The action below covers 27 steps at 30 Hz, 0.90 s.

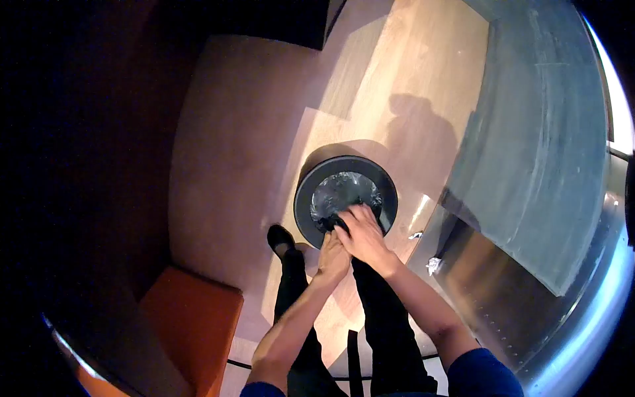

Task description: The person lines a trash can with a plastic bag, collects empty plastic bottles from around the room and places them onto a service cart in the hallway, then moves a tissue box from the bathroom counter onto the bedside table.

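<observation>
A round black trash can stands on the floor in front of me, seen from above. Inside its wide dark rim lies a shiny, crinkled black trash bag. At the near edge of the can, my left hand is closed on bunched black plastic. My right hand reaches over the rim beside it, its fingers curled onto the bag. Both hands are close together, and some fingertips are hidden by the dark plastic.
Two small crumpled white scraps lie right of the can. A grey-green panel and a shiny metal edge run along the right. An orange seat is at the lower left. My foot stands left of the can.
</observation>
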Each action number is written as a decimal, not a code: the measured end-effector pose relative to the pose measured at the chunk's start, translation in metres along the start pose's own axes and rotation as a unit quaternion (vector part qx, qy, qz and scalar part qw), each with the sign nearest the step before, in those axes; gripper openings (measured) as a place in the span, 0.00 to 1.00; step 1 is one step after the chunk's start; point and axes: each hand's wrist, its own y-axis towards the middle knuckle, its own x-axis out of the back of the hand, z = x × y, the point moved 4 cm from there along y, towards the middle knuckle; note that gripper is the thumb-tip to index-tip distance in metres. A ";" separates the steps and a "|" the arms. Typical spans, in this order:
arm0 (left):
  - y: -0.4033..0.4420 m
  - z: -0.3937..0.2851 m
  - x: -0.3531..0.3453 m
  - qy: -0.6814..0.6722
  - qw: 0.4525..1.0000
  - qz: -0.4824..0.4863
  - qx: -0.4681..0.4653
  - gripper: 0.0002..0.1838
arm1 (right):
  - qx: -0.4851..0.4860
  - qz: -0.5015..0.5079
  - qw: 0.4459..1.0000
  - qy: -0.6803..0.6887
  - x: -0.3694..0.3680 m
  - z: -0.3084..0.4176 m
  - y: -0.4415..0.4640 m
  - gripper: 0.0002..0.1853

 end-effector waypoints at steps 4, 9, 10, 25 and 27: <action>-0.043 -0.015 0.027 -0.075 0.983 -0.168 0.027 0.25 | -0.226 0.263 0.934 -0.090 -0.095 -0.070 0.052 0.25; -0.092 0.007 -0.010 -0.138 0.964 -0.192 0.121 0.26 | -0.184 0.453 0.861 -0.140 -0.201 -0.135 0.067 0.25; -0.089 0.017 -0.021 -0.194 0.961 -0.129 0.149 0.25 | -0.075 0.527 0.816 -0.227 -0.212 -0.136 0.065 0.24; -0.249 0.016 0.085 -0.221 0.937 -0.055 0.266 0.16 | -0.486 -0.128 0.654 0.565 -0.047 -0.010 -0.072 0.32; -0.267 0.015 0.103 -0.200 0.939 -0.075 0.268 0.16 | -0.459 -0.101 0.651 0.597 -0.064 -0.004 -0.043 0.37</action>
